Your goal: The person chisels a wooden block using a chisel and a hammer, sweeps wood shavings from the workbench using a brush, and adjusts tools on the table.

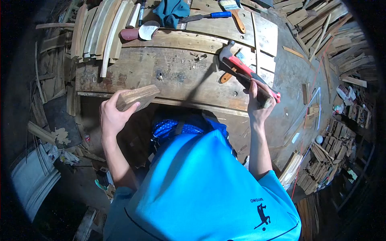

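Note:
My left hand (113,114) grips a short wooden block (138,96) just off the front edge of the workbench (132,72). My right hand (260,100) is closed around a wooden-handled tool (246,81), its butt end toward me and its far end at the claw hammer's head. The red and black claw hammer (243,67) lies beside and partly behind that tool, so I cannot make out the tool's working end. Beneath the hammer, a paintbrush (227,76) is partly covered.
Curved wooden strips (98,32) are stacked at the bench's back left. Behind are a sandpaper roll (130,34), a teal cloth (169,14), a blue-handled tool (219,15) and another paintbrush (238,18). Wood piles (327,156) line the floor at right.

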### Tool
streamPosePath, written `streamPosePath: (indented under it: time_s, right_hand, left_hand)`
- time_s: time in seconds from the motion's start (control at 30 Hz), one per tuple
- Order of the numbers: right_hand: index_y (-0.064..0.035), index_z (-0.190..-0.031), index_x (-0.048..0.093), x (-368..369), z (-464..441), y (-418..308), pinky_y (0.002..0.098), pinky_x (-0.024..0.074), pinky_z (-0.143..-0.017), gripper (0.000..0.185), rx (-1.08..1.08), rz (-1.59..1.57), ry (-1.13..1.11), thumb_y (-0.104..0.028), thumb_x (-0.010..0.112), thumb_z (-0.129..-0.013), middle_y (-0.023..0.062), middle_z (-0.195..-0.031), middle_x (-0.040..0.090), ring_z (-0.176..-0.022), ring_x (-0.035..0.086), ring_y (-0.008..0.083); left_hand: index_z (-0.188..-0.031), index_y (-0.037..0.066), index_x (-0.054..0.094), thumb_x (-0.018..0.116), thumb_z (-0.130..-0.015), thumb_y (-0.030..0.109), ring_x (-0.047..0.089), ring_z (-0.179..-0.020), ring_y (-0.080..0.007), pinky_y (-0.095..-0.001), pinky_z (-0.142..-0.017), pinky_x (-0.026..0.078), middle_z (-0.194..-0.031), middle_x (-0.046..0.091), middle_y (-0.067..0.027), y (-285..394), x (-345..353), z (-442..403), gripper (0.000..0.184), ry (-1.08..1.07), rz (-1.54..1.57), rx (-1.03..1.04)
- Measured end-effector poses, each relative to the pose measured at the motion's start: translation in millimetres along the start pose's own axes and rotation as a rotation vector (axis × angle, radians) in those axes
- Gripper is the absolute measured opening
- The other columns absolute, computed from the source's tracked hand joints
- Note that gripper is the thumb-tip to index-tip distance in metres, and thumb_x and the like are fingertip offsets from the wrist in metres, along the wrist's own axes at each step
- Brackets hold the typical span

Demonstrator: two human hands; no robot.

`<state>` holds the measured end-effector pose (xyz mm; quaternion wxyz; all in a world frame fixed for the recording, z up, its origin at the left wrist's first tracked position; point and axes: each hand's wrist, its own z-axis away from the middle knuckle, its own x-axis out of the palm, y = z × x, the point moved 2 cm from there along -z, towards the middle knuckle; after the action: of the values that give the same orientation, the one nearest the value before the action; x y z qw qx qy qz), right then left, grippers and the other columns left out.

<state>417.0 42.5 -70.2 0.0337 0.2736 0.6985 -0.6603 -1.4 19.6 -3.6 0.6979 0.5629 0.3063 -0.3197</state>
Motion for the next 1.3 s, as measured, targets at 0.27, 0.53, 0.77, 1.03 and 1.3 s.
streamPosePath:
  time_s: [0.27,0.53,0.77,1.03,1.3]
  right_hand:
    - [0.0089,-0.106,0.073,-6.3,-11.0,14.3,0.0309,0.0594,-0.061,0.033,0.241,-0.188,0.098,-0.023,0.069,-0.099,0.0142,-0.089,0.075,-0.064,0.072,0.0194]
    - [0.0059,-0.106,0.069,-5.9,-17.4,81.4,0.0355,0.062,-0.053,0.029,0.462,-0.55,0.177,-0.022,0.068,-0.099,0.0162,-0.089,0.074,-0.064,0.071,0.0222]
    - [0.0027,-0.108,0.07,34.3,-18.4,83.5,0.0341,0.0613,-0.055,0.03,0.41,-0.56,0.088,-0.026,0.067,-0.099,0.0149,-0.091,0.075,-0.066,0.072,0.0211]
    - [-0.0006,-0.107,0.066,131.9,-8.8,25.4,0.0321,0.0595,-0.06,0.029,0.537,-0.482,0.059,-0.025,0.076,-0.095,0.0122,-0.097,0.074,-0.075,0.072,0.0199]
    - [0.001,-0.117,0.065,34.7,-15.9,55.5,0.0354,0.062,-0.054,0.03,0.387,-0.577,0.274,-0.02,0.072,-0.096,0.0135,-0.096,0.074,-0.071,0.073,0.0204]
  left_hand:
    - [-0.109,0.003,0.071,0.087,-0.077,0.018,0.076,-0.094,-0.0331,-0.0379,-0.081,0.059,-0.097,0.076,-0.0202,-7.9,1.4,2.2,0.039,0.012,-0.005,-0.008]
    - [-0.109,0.003,0.071,0.087,-0.077,0.02,0.076,-0.093,-0.0334,-0.0388,-0.081,0.059,-0.097,0.076,-0.0197,-7.0,-2.2,3.8,0.04,0.02,-0.027,-0.047]
    - [-0.108,0.003,0.071,0.088,-0.077,0.02,0.076,-0.093,-0.0326,-0.0385,-0.082,0.059,-0.097,0.076,-0.0185,-6.3,-3.7,5.5,0.039,0.015,-0.001,-0.048]
    - [-0.111,-0.001,0.069,0.087,-0.078,0.013,0.076,-0.094,-0.0246,-0.0349,-0.085,0.057,-0.1,0.077,-0.0174,0.3,-4.9,7.0,0.04,-0.001,-0.044,-0.069]
    - [-0.11,-0.001,0.069,0.088,-0.077,0.015,0.076,-0.095,-0.0259,-0.0356,-0.085,0.057,-0.099,0.077,-0.0189,-1.2,2.4,0.4,0.041,0.004,-0.008,-0.051]
